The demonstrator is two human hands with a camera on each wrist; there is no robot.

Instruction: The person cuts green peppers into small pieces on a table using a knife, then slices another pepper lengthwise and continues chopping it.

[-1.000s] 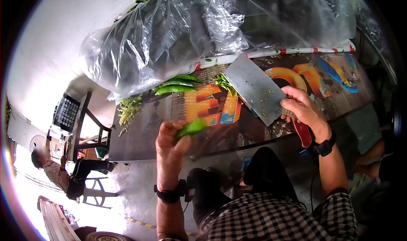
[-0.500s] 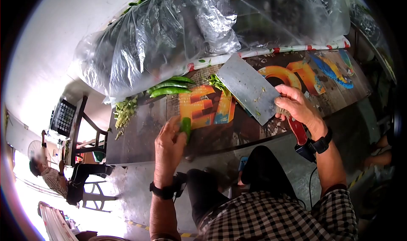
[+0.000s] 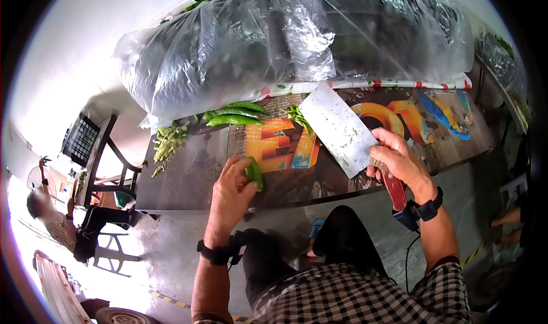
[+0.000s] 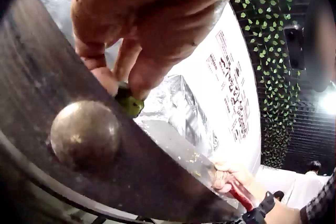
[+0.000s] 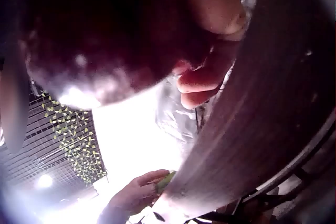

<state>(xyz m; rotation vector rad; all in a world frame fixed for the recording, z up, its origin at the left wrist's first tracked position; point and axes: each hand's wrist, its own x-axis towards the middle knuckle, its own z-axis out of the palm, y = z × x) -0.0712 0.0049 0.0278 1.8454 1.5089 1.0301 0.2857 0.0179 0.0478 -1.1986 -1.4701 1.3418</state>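
My left hand [image 3: 231,188] pinches a short green chili pepper [image 3: 255,174] between thumb and fingers, low over the near edge of the table. In the left wrist view the pepper's end [image 4: 130,104] shows below the fingertips. With my right hand [image 3: 399,157] I grip a cleaver [image 3: 338,131] by its red and wooden handle [image 3: 394,188]. Its broad blade slants up and to the left over the table, flecked with green bits. Long whole green peppers [image 3: 235,118] lie beyond the left hand. A pile of cut green pieces [image 3: 298,118] sits beside the blade's far end.
Pale green stems [image 3: 169,144] are heaped at the left end of the printed table [image 3: 188,181]. Clear plastic sheeting [image 3: 200,67] drapes a large bulk along the far side. A person [image 3: 57,221] sits at the far left, near a black crate [image 3: 81,139].
My left hand has lowered and turned the pepper from lying sideways to pointing away from me, closer to the table. The cleaver blade has tilted slightly and catches more light.
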